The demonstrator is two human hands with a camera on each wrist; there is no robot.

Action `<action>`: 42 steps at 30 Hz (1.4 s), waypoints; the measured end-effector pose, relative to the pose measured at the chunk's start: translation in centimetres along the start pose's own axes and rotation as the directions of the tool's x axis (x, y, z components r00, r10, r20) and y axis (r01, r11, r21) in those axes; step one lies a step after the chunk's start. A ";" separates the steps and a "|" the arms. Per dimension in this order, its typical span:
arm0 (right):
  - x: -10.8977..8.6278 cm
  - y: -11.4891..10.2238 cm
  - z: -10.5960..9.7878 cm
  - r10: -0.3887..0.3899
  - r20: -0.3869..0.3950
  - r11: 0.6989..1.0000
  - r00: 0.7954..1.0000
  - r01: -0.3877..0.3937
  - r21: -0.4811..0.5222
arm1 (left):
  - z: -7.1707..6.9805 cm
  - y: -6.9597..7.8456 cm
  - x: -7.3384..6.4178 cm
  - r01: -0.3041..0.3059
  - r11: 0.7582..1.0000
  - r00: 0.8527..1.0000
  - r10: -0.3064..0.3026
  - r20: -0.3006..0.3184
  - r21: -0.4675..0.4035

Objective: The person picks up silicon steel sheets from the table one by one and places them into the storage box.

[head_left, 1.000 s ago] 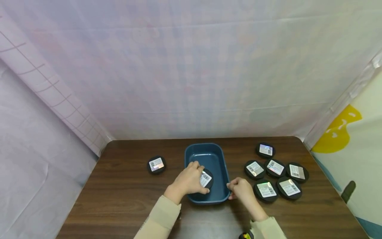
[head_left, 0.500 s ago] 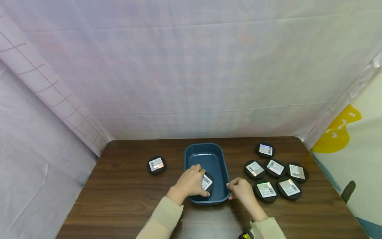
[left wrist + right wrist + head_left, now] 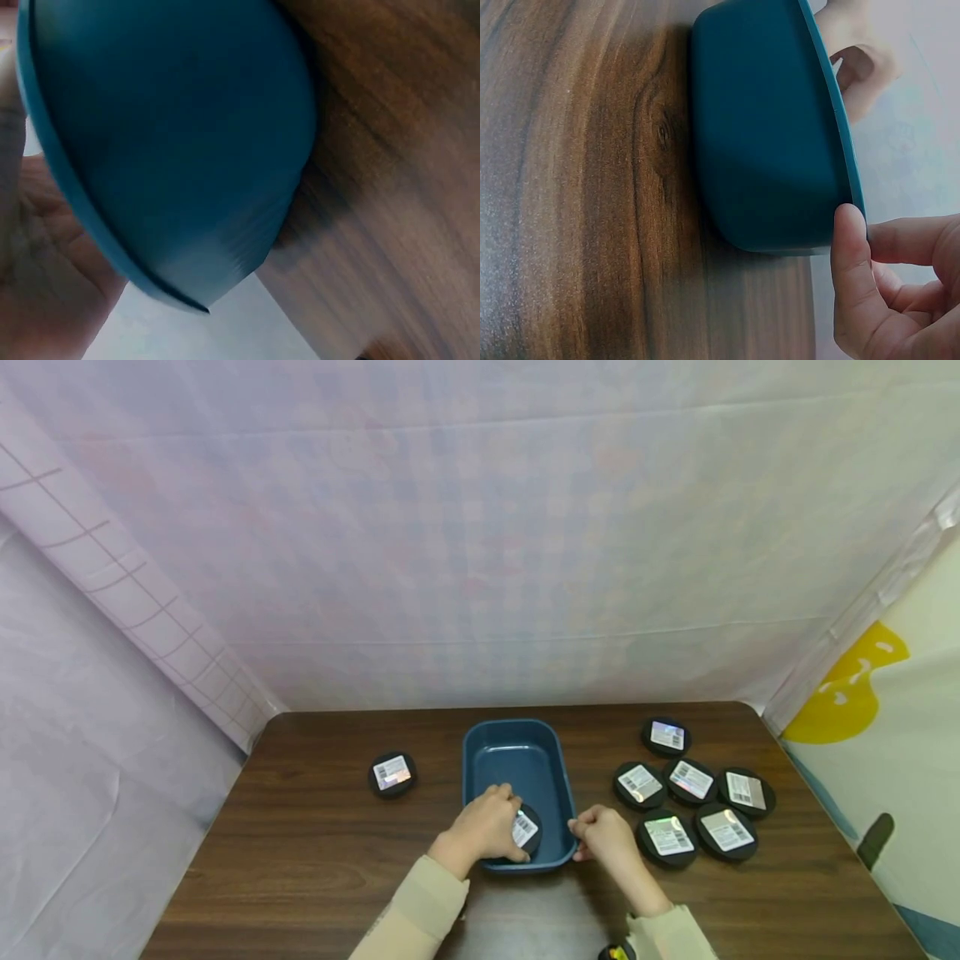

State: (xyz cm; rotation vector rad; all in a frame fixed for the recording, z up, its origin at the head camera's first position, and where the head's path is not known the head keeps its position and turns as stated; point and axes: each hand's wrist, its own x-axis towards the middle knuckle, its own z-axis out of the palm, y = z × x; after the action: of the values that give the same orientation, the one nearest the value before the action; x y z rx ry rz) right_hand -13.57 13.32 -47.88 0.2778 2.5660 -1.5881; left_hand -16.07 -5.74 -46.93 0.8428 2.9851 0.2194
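A deep blue rectangular bin [image 3: 517, 766] stands at the middle of the dark wood table. My left hand [image 3: 483, 828] reaches over its left side and grips a flat round black container [image 3: 529, 828] with a white barcode label. That container is inside the near part of the bin, partly covered by my fingers; the left wrist view shows only the bin's outer wall [image 3: 187, 142] and part of the hand. At the bin's near right corner, my right hand [image 3: 606, 837] pinches the rim between thumb and forefinger, which the right wrist view shows closely.
Several matching black containers [image 3: 670, 837] lie clustered on the table to the right of the bin. One more [image 3: 392, 774] lies alone on the left. A pale curtain [image 3: 480, 568] hangs behind the table's back edge.
My left hand has slid a little rightward and toward me inside the bin, carrying the round black container. The right hand keeps its pinch on the rim.
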 end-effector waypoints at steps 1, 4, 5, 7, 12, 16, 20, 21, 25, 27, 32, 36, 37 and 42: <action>0.0 0.0 0.0 0.000 -0.001 1.000 1.000 0.000 -0.006 | 0.1 0.0 0.0 -0.010 1.000 1.000 0.010 -0.010 0.006; 0.0 0.0 -0.1 0.000 -0.005 1.000 1.000 0.000 -0.022 | 0.3 0.2 -0.1 -0.042 0.999 0.998 0.043 -0.047 0.027; 0.0 0.0 -0.1 0.000 -0.005 1.000 1.000 0.000 -0.024 | 0.4 0.2 -0.2 -0.048 0.998 0.997 0.050 -0.056 0.029; 0.0 -0.1 -0.1 -0.004 -0.003 1.000 1.000 0.004 -0.026 | 0.5 0.2 -0.2 -0.058 0.998 0.996 0.060 -0.071 0.037; 0.1 -0.2 0.0 -0.013 0.000 0.999 1.000 0.013 -0.034 | 0.8 0.3 0.0 -0.045 0.998 0.998 0.046 -0.031 0.051; 0.1 -0.2 0.0 -0.016 -0.002 0.999 1.000 0.015 -0.042 | 1.0 0.2 0.1 -0.050 0.997 0.999 0.051 -0.017 0.067; 0.1 -0.2 0.1 -0.016 -0.001 0.999 1.000 0.016 -0.043 | 1.0 0.2 0.1 -0.059 0.995 0.998 0.060 -0.007 0.080; 0.1 -0.1 0.2 -0.017 0.001 0.999 1.000 0.017 -0.042 | 1.0 0.3 0.1 -0.060 0.995 0.998 0.061 -0.004 0.084; 0.1 -0.2 0.3 -0.015 0.009 0.999 1.000 0.015 -0.034 | 1.0 0.3 0.0 -0.055 0.995 0.998 0.054 0.011 0.085; 0.0 -0.2 0.3 -0.016 0.007 0.999 1.000 0.016 -0.039 | 0.9 0.4 0.0 -0.054 0.995 0.999 0.053 0.013 0.085; 0.0 -0.2 0.3 -0.012 0.008 0.999 1.000 0.012 -0.045 | 1.0 0.5 0.0 -0.057 0.995 0.998 0.056 0.010 0.086; 0.0 -0.1 0.2 -0.007 0.011 0.999 1.000 0.007 -0.049 | 1.1 0.6 0.0 -0.058 0.994 0.998 0.058 0.007 0.088; 0.0 -0.1 0.1 -0.007 0.010 0.999 1.000 0.008 -0.052 | 1.2 0.6 0.0 -0.059 0.994 0.998 0.058 0.006 0.087; 0.1 -0.2 0.0 -0.006 0.006 0.998 1.000 0.006 -0.064 | 1.3 0.7 0.1 -0.063 0.994 0.998 0.063 0.003 0.084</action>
State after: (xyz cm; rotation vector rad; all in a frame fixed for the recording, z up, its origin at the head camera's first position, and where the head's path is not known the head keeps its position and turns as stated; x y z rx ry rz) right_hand -13.66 13.28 -47.75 0.2591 2.6105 -1.5025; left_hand -15.72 -4.93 -48.15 0.9465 2.9891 0.0963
